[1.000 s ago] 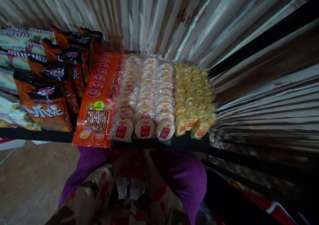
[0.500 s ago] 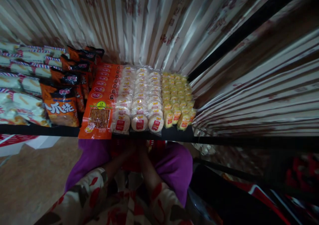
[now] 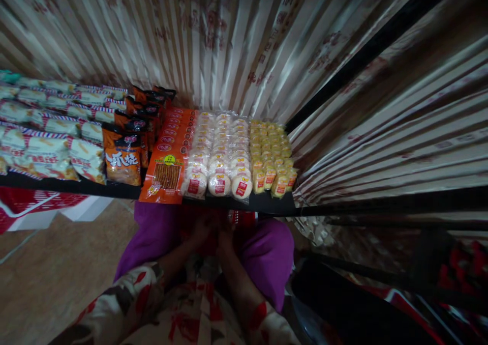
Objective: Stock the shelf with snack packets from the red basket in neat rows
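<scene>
My left hand (image 3: 205, 226) and my right hand (image 3: 224, 233) are close together in deep shadow, just below the front edge of the black shelf (image 3: 267, 202). Their fingers are too dark to read, so I cannot see whether they hold anything. Around and behind them is something dark red, and a red item with white marks (image 3: 243, 218) lies just right of my right hand. Above on the shelf stand rows of white round wrapped cakes (image 3: 219, 184), small yellow wrapped packs (image 3: 280, 184) and a flat orange snack packet (image 3: 165, 179).
Orange-and-black bags (image 3: 124, 162) and white snack bags (image 3: 49, 156) fill the shelf's left part. A pleated patterned curtain (image 3: 229, 45) hangs behind, crossed by a slanting black bar (image 3: 366, 55). A red basket (image 3: 34, 202) and white box (image 3: 86, 210) are at lower left.
The view has shifted, so the shelf goods at left appear farther right and more white bags show. My hands are slightly more visible below the shelf edge, still close together.
</scene>
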The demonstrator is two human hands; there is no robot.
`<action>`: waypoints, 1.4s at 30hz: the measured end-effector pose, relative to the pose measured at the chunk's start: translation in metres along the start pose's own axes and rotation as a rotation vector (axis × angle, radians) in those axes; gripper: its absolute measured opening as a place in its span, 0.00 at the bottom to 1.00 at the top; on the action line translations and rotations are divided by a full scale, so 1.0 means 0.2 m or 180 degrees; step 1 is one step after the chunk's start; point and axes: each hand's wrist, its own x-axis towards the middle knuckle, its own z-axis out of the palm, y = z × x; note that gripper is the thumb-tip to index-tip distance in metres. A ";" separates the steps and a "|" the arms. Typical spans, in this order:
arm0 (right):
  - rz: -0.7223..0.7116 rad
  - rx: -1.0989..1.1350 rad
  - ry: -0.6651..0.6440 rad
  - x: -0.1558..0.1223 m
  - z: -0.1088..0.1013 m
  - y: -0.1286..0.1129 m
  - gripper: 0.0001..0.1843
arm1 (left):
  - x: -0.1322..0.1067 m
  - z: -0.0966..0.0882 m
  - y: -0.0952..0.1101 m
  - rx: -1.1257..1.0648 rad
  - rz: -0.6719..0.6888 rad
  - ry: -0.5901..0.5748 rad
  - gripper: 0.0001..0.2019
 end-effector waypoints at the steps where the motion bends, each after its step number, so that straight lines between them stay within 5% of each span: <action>1: 0.0064 0.0028 -0.0056 -0.01 -0.01 -0.01 0.12 | -0.01 -0.01 0.00 -0.0007 -0.0008 0.0046 0.05; 10: -0.0002 0.0075 -0.0526 -0.13 -0.06 -0.12 0.21 | -0.09 -0.07 0.04 -0.0205 0.0258 0.0295 0.14; 17: -0.1145 -0.1346 -0.0754 -0.20 -0.13 -0.24 0.16 | -0.12 -0.10 0.05 -0.0285 0.0394 0.0164 0.15; 25: -0.1469 -0.2098 -0.1267 -0.24 -0.15 -0.38 0.18 | -0.13 -0.14 0.06 -0.0109 0.0516 -0.0075 0.26; 34: -0.1845 -0.2849 -0.1157 -0.30 -0.19 -0.57 0.18 | -0.20 -0.13 0.09 0.0100 0.0527 -0.0653 0.11; 42: -0.2040 -0.2311 -0.0937 -0.30 -0.18 -0.59 0.16 | -0.27 -0.10 0.16 0.0184 0.0520 -0.0710 0.10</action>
